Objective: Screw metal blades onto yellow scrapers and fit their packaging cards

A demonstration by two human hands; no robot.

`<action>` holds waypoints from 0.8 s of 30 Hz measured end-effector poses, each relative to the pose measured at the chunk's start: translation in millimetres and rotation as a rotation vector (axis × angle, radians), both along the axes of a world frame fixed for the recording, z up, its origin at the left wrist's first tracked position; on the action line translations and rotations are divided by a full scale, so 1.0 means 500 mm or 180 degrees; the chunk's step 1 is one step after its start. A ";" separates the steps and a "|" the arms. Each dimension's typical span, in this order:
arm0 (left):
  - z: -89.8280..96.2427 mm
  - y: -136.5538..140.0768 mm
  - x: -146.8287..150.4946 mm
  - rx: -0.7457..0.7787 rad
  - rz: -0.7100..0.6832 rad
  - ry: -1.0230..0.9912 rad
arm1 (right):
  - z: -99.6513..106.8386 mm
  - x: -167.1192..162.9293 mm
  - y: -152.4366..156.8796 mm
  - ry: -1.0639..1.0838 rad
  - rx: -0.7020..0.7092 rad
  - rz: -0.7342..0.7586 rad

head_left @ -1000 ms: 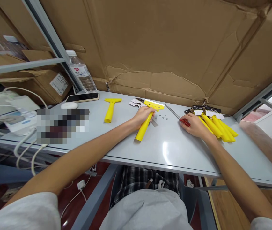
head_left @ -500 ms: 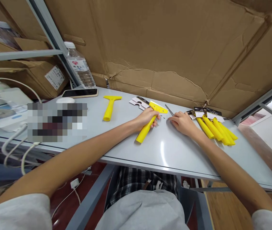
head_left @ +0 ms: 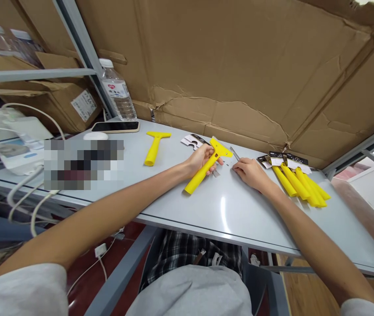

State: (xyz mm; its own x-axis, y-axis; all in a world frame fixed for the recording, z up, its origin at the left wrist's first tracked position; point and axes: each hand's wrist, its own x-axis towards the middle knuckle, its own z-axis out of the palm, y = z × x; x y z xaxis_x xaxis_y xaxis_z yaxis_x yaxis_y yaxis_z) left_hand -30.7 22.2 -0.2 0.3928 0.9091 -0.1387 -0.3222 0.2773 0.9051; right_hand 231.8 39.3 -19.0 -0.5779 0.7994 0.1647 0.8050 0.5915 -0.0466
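Note:
My left hand point(head_left: 203, 159) is wrapped round a yellow plastic scraper point(head_left: 196, 179), its wide head tilted up to the right and its tube handle pointing down toward me. Two small holes or fastenings show in the head. On the table by the scraper lie tiny dark bits point(head_left: 227, 165), perhaps screws, and a thin clear or shiny strip shows under my fingers. My right hand point(head_left: 251, 173) rests on the table with its fingers curled together. A slim grey metal tool point(head_left: 234, 152) lies beside its fingertips; whether they grip anything is hidden.
Another yellow scraper point(head_left: 154, 149) lies to the left. Printed cards point(head_left: 193, 141) lie behind my left hand. Several carded yellow scrapers point(head_left: 300, 184) are piled on the right. A phone point(head_left: 116, 127), a water bottle point(head_left: 119, 96) and white cables point(head_left: 25, 184) stand left; a cardboard wall point(head_left: 222, 66) closes the back.
The scraper in my left hand has turned, so its head faces me more and the pale strip along its top edge no longer shows. My right hand stays by the metal tool. The view has shifted slightly.

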 end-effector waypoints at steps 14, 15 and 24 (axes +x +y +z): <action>-0.005 -0.031 0.022 0.0316 -0.0163 -0.0146 | -0.020 0.020 0.001 0.0703 0.0145 0.0213; -0.005 -0.031 0.022 0.0352 -0.0111 -0.0062 | -0.022 0.020 0.001 0.0744 0.0138 0.0232; -0.010 -0.038 0.029 0.0926 0.0433 0.1349 | -0.014 0.029 0.007 0.1386 0.0382 0.0290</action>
State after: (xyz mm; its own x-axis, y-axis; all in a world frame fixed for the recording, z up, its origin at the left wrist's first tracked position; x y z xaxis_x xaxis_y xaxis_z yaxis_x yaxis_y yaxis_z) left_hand -16.3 3.1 -5.5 0.2328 0.9725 0.0060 0.0728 -0.0235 0.9971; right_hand 246.2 43.0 -26.0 -0.5014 0.7090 0.4959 0.6700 0.6808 -0.2959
